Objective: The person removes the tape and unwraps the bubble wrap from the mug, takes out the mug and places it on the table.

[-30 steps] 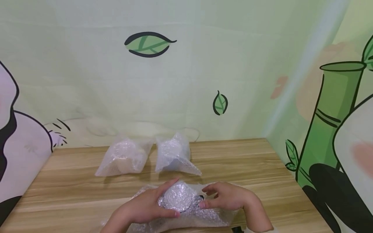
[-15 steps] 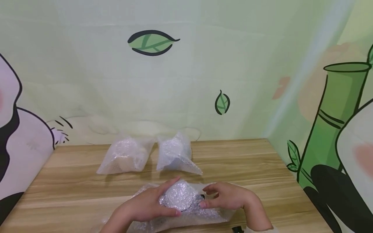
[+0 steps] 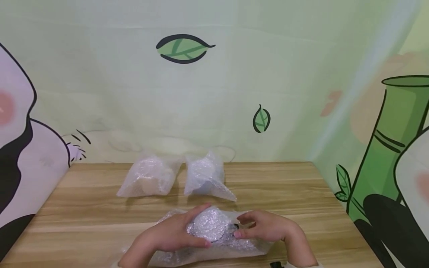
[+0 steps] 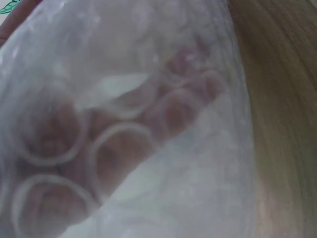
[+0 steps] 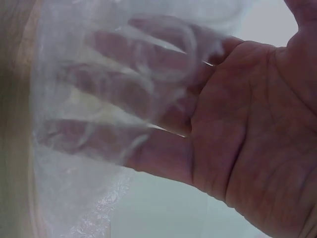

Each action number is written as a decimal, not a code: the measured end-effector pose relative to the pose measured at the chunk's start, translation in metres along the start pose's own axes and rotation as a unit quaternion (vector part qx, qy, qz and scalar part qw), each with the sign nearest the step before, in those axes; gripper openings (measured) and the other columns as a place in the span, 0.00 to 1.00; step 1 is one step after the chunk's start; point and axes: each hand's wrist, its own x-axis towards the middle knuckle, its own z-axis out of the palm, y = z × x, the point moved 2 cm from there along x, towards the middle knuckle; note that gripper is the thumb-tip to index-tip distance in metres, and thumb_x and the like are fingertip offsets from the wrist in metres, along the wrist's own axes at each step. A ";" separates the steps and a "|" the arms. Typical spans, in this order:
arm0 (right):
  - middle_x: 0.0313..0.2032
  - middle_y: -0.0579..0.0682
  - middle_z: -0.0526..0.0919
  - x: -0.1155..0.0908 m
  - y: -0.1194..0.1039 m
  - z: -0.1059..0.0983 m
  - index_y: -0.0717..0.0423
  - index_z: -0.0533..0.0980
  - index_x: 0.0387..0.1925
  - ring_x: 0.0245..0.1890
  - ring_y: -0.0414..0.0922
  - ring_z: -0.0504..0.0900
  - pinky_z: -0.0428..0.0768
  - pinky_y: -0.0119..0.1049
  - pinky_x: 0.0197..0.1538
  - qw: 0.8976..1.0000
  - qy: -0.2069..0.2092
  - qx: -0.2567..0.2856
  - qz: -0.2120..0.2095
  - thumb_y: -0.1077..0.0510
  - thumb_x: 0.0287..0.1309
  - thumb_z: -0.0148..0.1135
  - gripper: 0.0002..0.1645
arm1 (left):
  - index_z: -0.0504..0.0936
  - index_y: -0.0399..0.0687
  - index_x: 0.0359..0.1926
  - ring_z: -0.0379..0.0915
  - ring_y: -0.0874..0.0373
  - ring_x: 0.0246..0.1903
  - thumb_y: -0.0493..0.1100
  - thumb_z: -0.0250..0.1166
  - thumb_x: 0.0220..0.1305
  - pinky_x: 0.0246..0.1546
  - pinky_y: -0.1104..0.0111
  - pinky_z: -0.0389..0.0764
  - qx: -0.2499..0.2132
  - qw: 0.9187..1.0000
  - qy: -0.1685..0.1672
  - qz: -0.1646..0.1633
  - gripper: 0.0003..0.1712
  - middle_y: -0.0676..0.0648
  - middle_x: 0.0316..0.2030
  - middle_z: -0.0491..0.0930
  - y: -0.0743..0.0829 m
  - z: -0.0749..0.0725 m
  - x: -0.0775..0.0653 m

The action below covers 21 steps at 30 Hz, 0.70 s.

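The head view has swung slightly left while, on the counter [image 3: 83,208], the left hand [image 3: 172,232] still grips a round bubble-wrapped bundle [image 3: 211,224] and the right hand [image 3: 268,225], fingers extended, still touches the loose wrap [image 3: 231,250], beyond which the left bag [image 3: 151,171] holds something beige [image 3: 150,186], the right bag [image 3: 205,169] something bluish [image 3: 201,187].

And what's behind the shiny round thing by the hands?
Behind the shiny round thing, two bubble-wrap bundles sit on the table. Something tan shows through the left one, but it's too covered to tell what.
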 end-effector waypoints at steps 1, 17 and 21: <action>0.62 0.60 0.83 0.000 0.000 0.000 0.65 0.76 0.65 0.65 0.58 0.79 0.75 0.60 0.67 1.000 0.001 0.000 0.000 0.36 0.64 0.68 0.42 | 0.51 0.84 0.79 0.78 0.46 0.61 0.76 0.70 0.55 0.62 0.45 0.77 0.001 1.000 0.000 0.001 0.55 0.45 0.71 0.74 0.000 0.000 0.000; 0.58 0.57 0.86 0.004 -0.004 0.005 0.66 0.79 0.61 0.61 0.56 0.82 0.78 0.57 0.64 0.999 0.024 -0.044 -0.002 0.36 0.63 0.68 0.41 | 0.54 0.83 0.78 0.78 0.48 0.60 0.74 0.71 0.56 0.59 0.47 0.78 -0.005 1.000 -0.002 0.004 0.53 0.48 0.69 0.76 0.001 0.000 0.001; 0.57 0.57 0.86 0.003 -0.006 0.007 0.65 0.80 0.60 0.61 0.56 0.82 0.78 0.57 0.64 0.998 0.027 -0.051 -0.001 0.37 0.64 0.68 0.38 | 0.54 0.84 0.78 0.79 0.47 0.60 0.75 0.70 0.55 0.59 0.47 0.78 -0.004 1.000 0.001 0.008 0.54 0.48 0.69 0.76 0.002 0.000 0.001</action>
